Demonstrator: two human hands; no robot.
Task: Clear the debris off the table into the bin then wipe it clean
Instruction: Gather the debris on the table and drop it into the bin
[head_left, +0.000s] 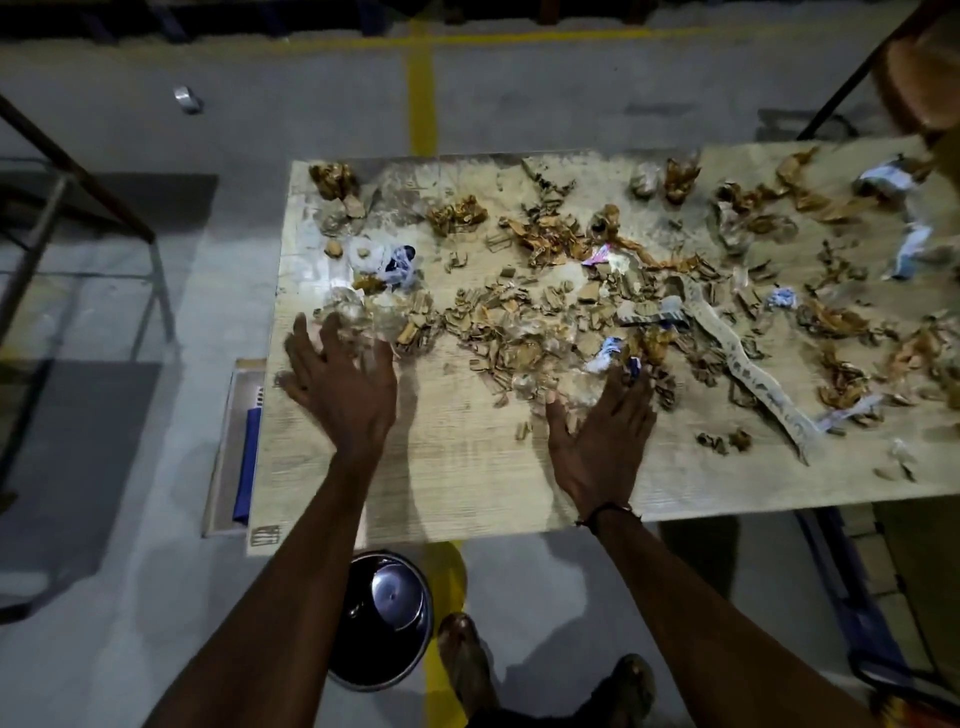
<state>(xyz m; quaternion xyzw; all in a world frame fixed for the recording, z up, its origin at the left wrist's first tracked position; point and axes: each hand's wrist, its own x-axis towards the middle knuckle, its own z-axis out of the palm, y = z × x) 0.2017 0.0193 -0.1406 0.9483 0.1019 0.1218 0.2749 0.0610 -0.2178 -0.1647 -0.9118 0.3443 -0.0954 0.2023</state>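
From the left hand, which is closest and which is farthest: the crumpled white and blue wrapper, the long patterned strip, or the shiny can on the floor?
From the left hand:
1. Crumpled white and blue wrapper, just beyond the fingers on the table.
2. Shiny can, on the floor past the table's far left corner.
3. Long patterned strip, on the table's right side.

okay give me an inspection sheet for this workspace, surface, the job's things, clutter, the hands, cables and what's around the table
Surface: pale wood-grain table; near strip between the hands mostly bare, the rest littered.
Job's things: debris of brown cardboard scraps, crumpled paper and clear plastic spread across the middle and far side; dark round bin on the floor at the near edge, between the arms. No wiping cloth seen.
Clutter: long patterned strip lying diagonally at right.
Hands: left hand open, fingers spread, flat by the left edge; right hand open, fingertips at the debris. Neither has a grip on anything.
Cables: nothing seen.
Surroundings: grey floor with yellow line; metal frame at left.
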